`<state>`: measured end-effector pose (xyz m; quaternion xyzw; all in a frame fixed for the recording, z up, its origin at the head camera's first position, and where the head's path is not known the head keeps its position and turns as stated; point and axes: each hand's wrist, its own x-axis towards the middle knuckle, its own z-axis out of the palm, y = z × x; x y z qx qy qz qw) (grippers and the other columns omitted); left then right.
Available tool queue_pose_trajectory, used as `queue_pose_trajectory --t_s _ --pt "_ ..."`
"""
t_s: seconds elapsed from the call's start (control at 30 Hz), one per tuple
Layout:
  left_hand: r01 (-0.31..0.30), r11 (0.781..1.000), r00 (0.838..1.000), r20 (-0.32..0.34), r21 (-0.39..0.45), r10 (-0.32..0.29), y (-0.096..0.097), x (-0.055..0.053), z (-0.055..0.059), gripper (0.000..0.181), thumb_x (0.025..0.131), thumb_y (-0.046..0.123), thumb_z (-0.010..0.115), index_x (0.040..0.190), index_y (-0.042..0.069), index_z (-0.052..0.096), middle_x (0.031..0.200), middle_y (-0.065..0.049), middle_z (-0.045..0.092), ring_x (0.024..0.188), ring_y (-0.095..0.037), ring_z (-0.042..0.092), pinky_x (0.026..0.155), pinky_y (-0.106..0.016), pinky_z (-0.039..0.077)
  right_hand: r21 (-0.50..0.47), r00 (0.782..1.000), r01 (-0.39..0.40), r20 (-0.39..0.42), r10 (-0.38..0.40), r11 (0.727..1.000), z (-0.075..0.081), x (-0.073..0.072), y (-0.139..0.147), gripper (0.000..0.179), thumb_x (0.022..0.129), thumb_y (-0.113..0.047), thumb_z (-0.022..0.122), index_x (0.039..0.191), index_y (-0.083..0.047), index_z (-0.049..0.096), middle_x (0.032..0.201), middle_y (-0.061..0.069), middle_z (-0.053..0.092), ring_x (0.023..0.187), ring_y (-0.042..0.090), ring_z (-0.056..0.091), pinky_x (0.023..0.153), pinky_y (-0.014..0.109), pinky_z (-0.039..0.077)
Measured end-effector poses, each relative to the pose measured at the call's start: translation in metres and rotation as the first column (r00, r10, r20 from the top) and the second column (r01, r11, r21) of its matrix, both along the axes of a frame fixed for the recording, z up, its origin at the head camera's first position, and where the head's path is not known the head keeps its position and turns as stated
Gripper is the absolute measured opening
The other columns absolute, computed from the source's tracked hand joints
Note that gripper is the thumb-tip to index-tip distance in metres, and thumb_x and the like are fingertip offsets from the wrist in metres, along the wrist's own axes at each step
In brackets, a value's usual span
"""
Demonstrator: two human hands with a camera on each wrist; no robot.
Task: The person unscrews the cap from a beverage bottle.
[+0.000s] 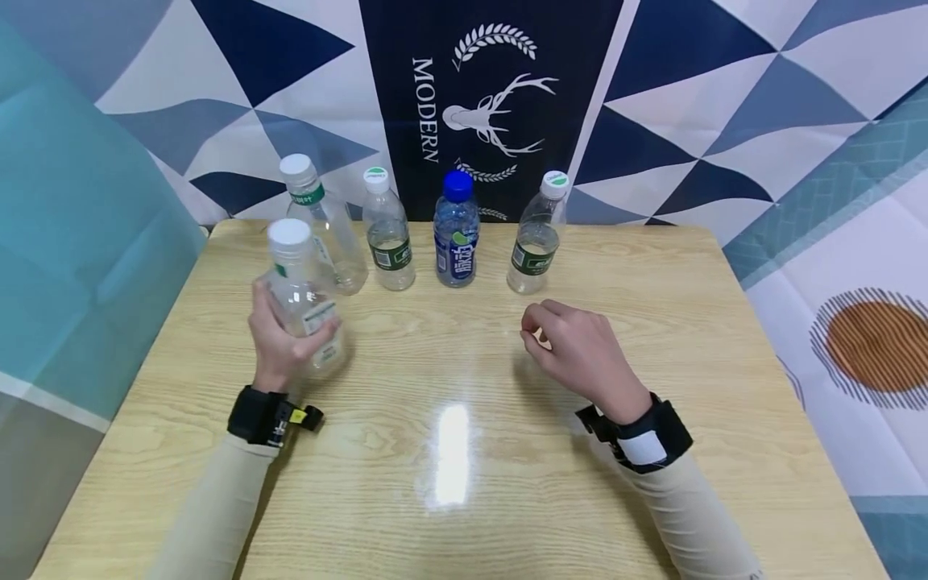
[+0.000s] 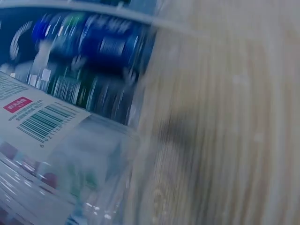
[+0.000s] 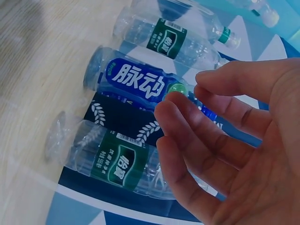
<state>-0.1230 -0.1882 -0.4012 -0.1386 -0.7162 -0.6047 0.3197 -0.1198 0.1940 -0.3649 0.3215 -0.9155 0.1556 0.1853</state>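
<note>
My left hand (image 1: 277,346) grips a large clear plastic bottle (image 1: 293,282) with a white cap, thumb across its front. The bottle stands tilted at the left of the table; its white barcode label (image 2: 44,119) shows in the left wrist view. Right behind it is another tall clear bottle (image 1: 341,246) with a white cap and green neck band. My right hand (image 1: 580,350) hovers over the table with loosely curled fingers, holding nothing. Nearest to it stands a small clear bottle (image 1: 532,262) with a green label, upright, also seen beyond the fingers in the right wrist view.
A second small green-labelled bottle (image 1: 391,256) and a blue-capped drink bottle (image 1: 457,251) with a blue label stand upright along the back of the wooden table (image 1: 449,362). A patterned cloth (image 1: 304,72) with a deer's head hangs behind the table's back edge.
</note>
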Motion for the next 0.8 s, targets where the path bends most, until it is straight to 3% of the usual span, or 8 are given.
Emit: queue_pose_trajectory --t_s 0.07,0.17,0.33,0.5,0.63,0.8 --pt "0.025 0.995 1.000 -0.001 -0.094 -0.025 0.014 0.001 -0.001 0.078 0.049 -0.007 0.078 0.120 -0.007 0.048 0.105 -0.019 0.063 0.087 -0.026 0.061 0.076 -0.033 0.050 -0.016 1.000 -0.004 0.000 0.004 1.000 0.001 0.000 -0.001 0.010 0.083 -0.025 0.064 0.084 -0.015 0.063 0.075 -0.007 0.060 0.062 0.007 0.056 0.046 0.027 0.041" --pt "0.061 0.971 0.998 -0.002 -0.231 -0.064 0.033 -0.002 -0.006 0.083 0.047 0.004 0.083 0.122 -0.006 0.048 0.111 -0.017 0.062 0.091 -0.026 0.060 0.076 -0.039 0.049 -0.058 1.000 -0.006 0.009 0.007 0.998 0.003 0.001 -0.004 0.027 0.084 -0.037 0.063 0.095 -0.012 0.064 0.076 -0.004 0.063 0.065 0.008 0.058 0.048 0.028 0.043" --pt "0.129 0.899 0.992 0.057 -0.418 -0.115 0.065 -0.003 -0.009 0.085 0.051 0.030 0.085 0.126 0.008 0.051 0.104 -0.009 0.065 0.087 -0.022 0.061 0.071 -0.041 0.050 -0.144 1.000 -0.006 -0.026 0.002 0.990 0.010 0.004 -0.010 0.055 0.081 -0.053 0.063 0.113 -0.009 0.061 0.077 -0.002 0.065 0.066 0.006 0.057 0.052 0.026 0.044" --pt "0.164 0.814 0.986 0.087 -0.557 -0.139 0.094 0.003 -0.006 0.085 0.055 0.045 0.080 0.130 0.017 0.050 0.096 -0.001 0.066 0.076 -0.013 0.062 0.057 -0.033 0.049 -0.261 0.996 -0.030 -0.084 0.009 0.965 0.021 0.005 -0.016 0.064 0.078 -0.052 0.066 0.122 -0.006 0.059 0.078 0.000 0.064 0.068 0.009 0.058 0.058 0.027 0.047" --pt "0.151 0.749 0.988 0.082 -0.645 -0.129 0.111 0.006 -0.006 0.086 0.054 0.050 0.078 0.130 0.020 0.049 0.096 0.001 0.066 0.077 -0.011 0.062 0.055 -0.029 0.048 -0.301 0.995 0.012 -0.087 -0.040 0.953 0.028 0.005 -0.021 0.055 0.079 -0.051 0.064 0.109 -0.005 0.061 0.071 -0.002 0.059 0.060 0.008 0.052 0.051 0.025 0.043" --pt "0.112 0.689 0.992 0.039 -0.716 -0.120 0.122 0.006 -0.008 0.087 0.053 0.055 0.074 0.127 0.018 0.051 0.095 -0.001 0.067 0.073 -0.012 0.061 0.050 -0.029 0.047 -0.266 0.980 0.153 -0.081 -0.180 0.952 0.032 0.005 -0.025 0.045 0.084 -0.054 0.058 0.080 -0.009 0.058 0.062 -0.003 0.055 0.048 0.010 0.049 0.040 0.026 0.035"
